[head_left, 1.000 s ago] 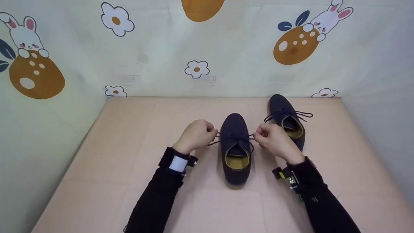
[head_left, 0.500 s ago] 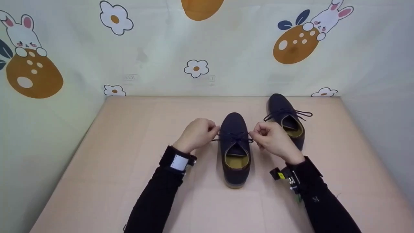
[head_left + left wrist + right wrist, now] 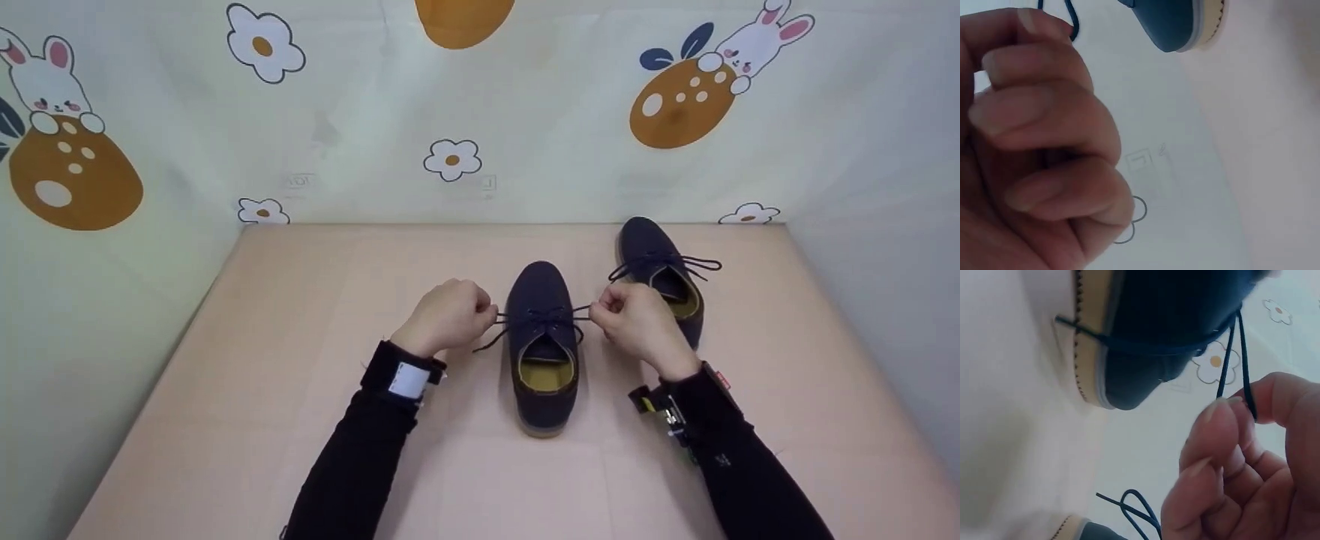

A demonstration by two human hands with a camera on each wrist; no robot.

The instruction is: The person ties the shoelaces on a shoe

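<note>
On the tabletop (image 3: 300, 420), the left hand (image 3: 447, 317) and right hand (image 3: 636, 324) each pinch a lace (image 3: 541, 317) of the near navy shoe (image 3: 541, 345) between them; a second shoe (image 3: 664, 279) sits behind.

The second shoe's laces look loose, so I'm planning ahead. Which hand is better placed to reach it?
Right. The right hand, pinching a lace of the near shoe, sits right beside the second shoe; the left hand is across the near shoe.
</note>
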